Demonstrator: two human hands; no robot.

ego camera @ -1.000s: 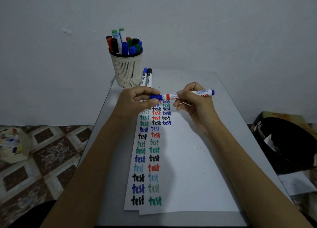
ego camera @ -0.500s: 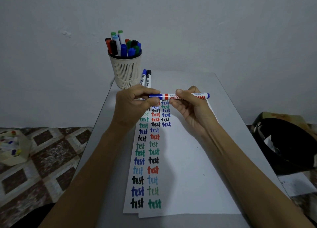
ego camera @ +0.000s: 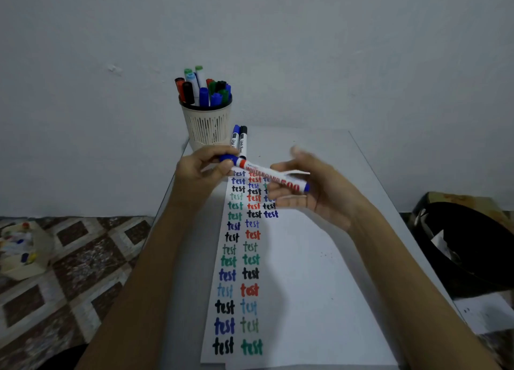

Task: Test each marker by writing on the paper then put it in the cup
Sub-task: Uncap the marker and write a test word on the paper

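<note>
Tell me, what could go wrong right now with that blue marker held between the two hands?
1. The left hand pinches only the cap end of the blue marker, while the blurred right hand looks loose round the other end; the marker might drop onto the paper.
2. The cup already looks packed with markers and stands near a corner of the table, so pushing another in could jam or tip it.
</note>
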